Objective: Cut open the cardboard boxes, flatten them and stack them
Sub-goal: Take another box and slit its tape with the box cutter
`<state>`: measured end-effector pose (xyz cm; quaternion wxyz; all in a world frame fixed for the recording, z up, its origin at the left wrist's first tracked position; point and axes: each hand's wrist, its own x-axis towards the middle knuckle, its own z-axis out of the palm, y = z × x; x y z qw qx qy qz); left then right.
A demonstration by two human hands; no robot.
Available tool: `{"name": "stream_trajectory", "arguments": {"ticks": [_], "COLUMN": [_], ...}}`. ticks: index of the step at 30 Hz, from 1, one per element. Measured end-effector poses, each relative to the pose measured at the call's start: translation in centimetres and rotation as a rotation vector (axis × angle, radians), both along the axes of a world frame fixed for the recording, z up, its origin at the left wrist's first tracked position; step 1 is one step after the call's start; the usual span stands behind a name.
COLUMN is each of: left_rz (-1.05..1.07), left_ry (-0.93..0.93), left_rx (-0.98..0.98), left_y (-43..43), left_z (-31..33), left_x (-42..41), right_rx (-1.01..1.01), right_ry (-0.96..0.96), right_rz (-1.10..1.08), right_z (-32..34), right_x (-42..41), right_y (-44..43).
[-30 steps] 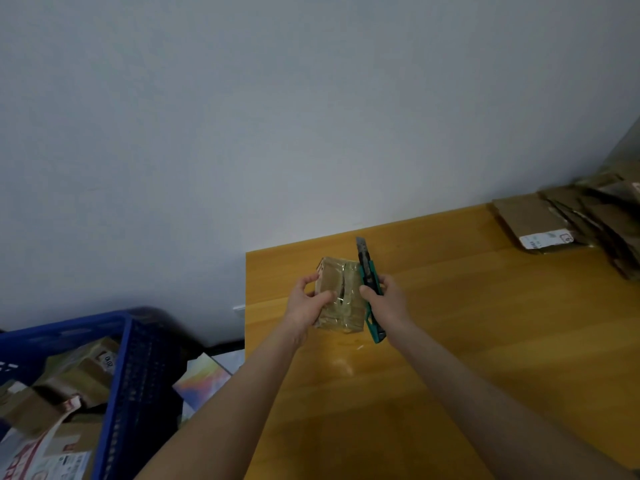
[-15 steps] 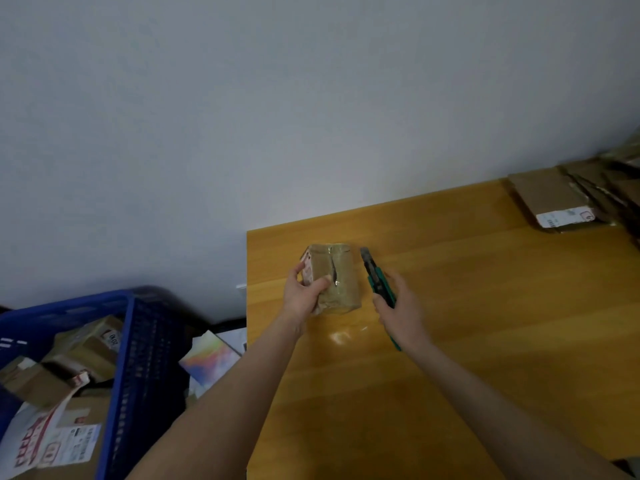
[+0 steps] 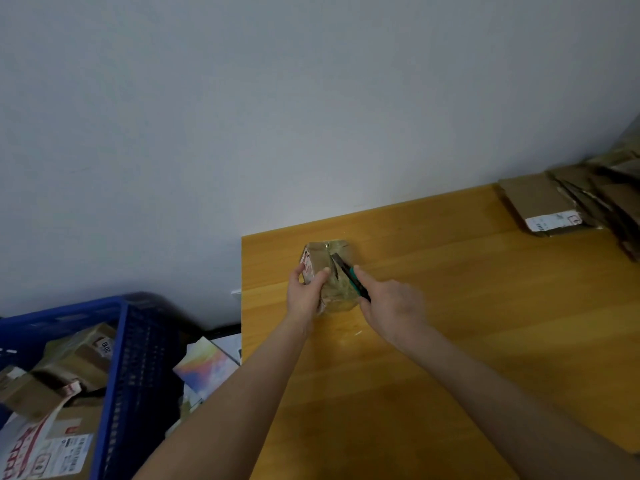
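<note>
Your right hand (image 3: 391, 303) is clenched round the knife (image 3: 352, 278), with one finger reaching forward along the teal handle. The dark blade points away from you onto the top of the box (image 3: 341, 296). It appears to meet the taped centre seam, though contact cannot be confirmed from this view. Your left hand (image 3: 304, 292) grips the left side of the box, and its thumb lies over the top face just beside the blade. That thumb is the main finding: shift it back to the side wall before you draw the cut, so that nothing of yours sits on the blade's line. The box stands near the far left corner of the table (image 3: 467, 323), close to the left edge, and it is small and wrapped in glossy tape. I judge it light and likely to skid or tip, so press it down firmly. Run the blade shallow, through the tape only, in one steady pull along the seam. Cut the end seams as well, or the panels will not fold flat. The stack of flattened cardboard (image 3: 540, 202) lies at the far right corner, well apart from the box, and this one belongs there once flat. More boxes wait in the blue crate (image 3: 138, 358) beyond the table's left edge.
</note>
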<state>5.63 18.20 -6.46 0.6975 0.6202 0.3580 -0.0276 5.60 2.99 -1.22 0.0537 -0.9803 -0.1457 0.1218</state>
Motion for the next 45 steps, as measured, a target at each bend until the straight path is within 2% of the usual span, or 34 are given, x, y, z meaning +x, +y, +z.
{"name": "stream_trajectory", "arguments": {"ticks": [5,14,23,27,37,42,45], "left_rz": [-0.021,-0.162,-0.21,-0.213,-0.198,-0.282,-0.195], "left_ry": [0.011,-0.155,-0.22,-0.241,-0.213,-0.221,-0.225], "left_rx": [-0.148,-0.045,0.029,0.026,0.113,0.171,0.177], "left_y": [0.2,0.8,1.2,0.9,-0.1,-1.3,-0.9], "left_z": [0.6,1.8,2.6,2.8,2.9,3.2,3.6], "left_x": [0.1,0.4,0.9,1.2,1.5,2.0,2.4], "right_rx": [0.016,0.171,0.202,0.24,0.127,0.143,0.175], "right_ry": [-0.022,-0.131,-0.254,-0.249,-0.167,-0.137,-0.126], "right_rz": [-0.008,-0.068,-0.082,-0.096,-0.049,-0.089,-0.103], "right_z": [0.4,0.3,1.7,2.5,3.8,3.9,4.1], "right_x": [0.0,-0.8,-2.0,-2.1,-1.4,-0.9,-0.7], "right_y": [-0.4,-1.9,-3.0,-2.7,-2.6,-2.5,-2.7]}}
